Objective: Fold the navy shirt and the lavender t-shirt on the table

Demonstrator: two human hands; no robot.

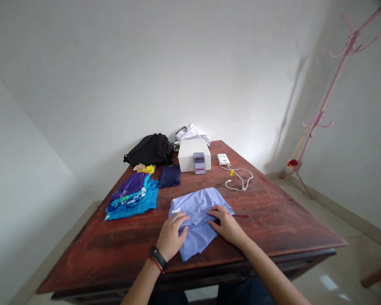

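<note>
head view, looking forward and down across a dark red-brown wooden table [273, 228]. near the front edge, about the middle of the table, lies a pale lavender-blue garment [198, 212], thin and smooth, spread roughly flat with its far part broad and its near part narrowing to a folded corner that points toward the person. soft creases run across the cloth between the hands, and a small white mark shows at its far left corner.

the left hand [173, 235], a dark band with a red cord on its wrist, rests palm down on the garment's left side, fingers spread and slightly curled onto a raised fold; it presses rather than grips. the right hand [225, 224] lies palm down on the garment's right edge, fingers extended toward the centre, partly on cloth and partly on bare wood, likewise open and flat.

to the left, well apart from the garment, a stack of folded shirts [133, 197] in bright blue and purple. beyond it, a small dark navy folded cloth [169, 176], a black backpack [150, 150] and a yellow item [149, 168]. at the far centre, a white box [192, 152] with white cloth [190, 132] behind it. to the right of the box, a white device [223, 159] with a white cable [241, 178] looped on the wood. a pink coat stand [324, 106] stands by the right wall.
</note>
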